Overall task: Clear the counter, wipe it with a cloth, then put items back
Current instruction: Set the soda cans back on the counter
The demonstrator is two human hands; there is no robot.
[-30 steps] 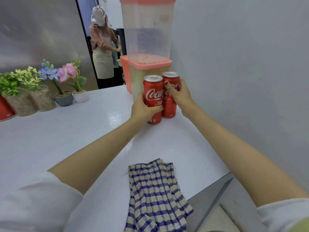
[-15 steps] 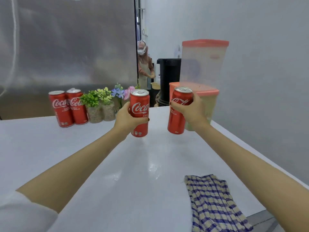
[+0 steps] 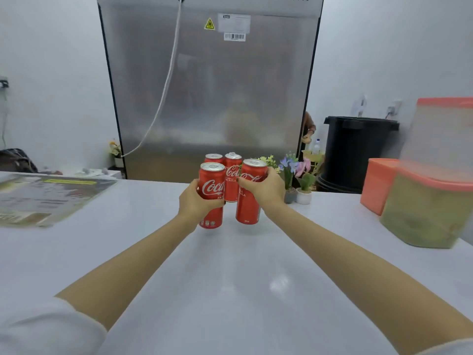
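Head view: left can [image 3: 212,185], grasped by the left hand [image 3: 194,201], and right can [image 3: 247,208], grasped by the right hand [image 3: 266,190], are low over the counter [image 3: 230,290], just near of two standing cans [image 3: 232,175]. The step is probably gathering cans aside. The next move calls for setting both upright beside those, then letting go.

White Coca-Cola script crosses the front left can [image 3: 211,193]. The front right can [image 3: 249,198], at its 3 o'clock, shows only fragments. The rear can [image 3: 232,175] between them adds "ASLI" and "GULA". At 12 o'clock, the steel cabinet [image 3: 210,85] bears a yellow flame warning triangle [image 3: 209,24], a barcode sticker [image 3: 234,36] and an unreadable white label [image 3: 234,21].
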